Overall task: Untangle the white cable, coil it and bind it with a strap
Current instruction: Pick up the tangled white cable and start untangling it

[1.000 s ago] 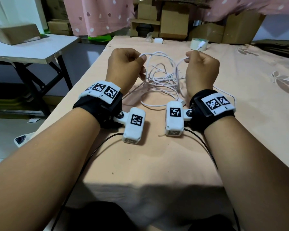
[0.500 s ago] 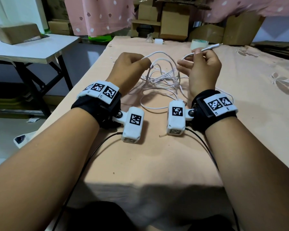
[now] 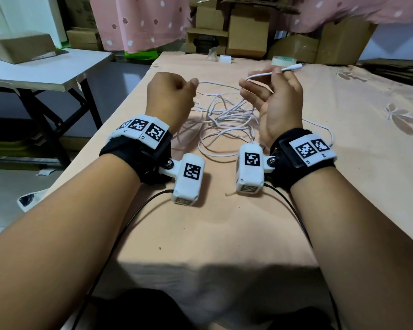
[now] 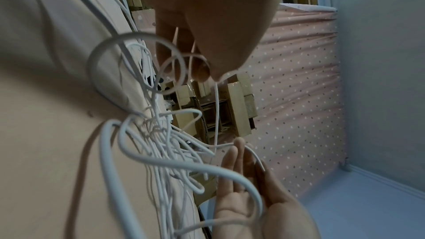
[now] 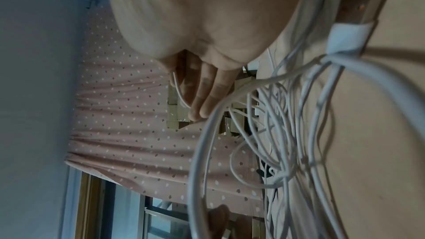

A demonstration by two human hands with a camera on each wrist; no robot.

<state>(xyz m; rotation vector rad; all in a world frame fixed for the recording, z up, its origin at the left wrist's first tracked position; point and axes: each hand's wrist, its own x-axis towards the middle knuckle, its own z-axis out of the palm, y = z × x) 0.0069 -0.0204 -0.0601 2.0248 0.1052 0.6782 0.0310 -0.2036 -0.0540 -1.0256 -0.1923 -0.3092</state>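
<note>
Both hands are holding the white cable (image 3: 227, 120) above the table (image 3: 224, 222): left hand (image 3: 169, 96) fisted around a strand, right hand (image 3: 279, 101) pinching near its plug, other fingers loose; tangle lying between them.

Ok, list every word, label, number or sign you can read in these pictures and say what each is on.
No readable words or numbers.
Wrist bands: black-and-white square code markers, with tiny characters beneath them, too small to read.
Wrist cameras: the same kind of code markers, no text.
Cardboard boxes: no legible print.
Tape roll: no legible print.
Box in the left wrist view: a faint scribble, too blurred to read.
</note>
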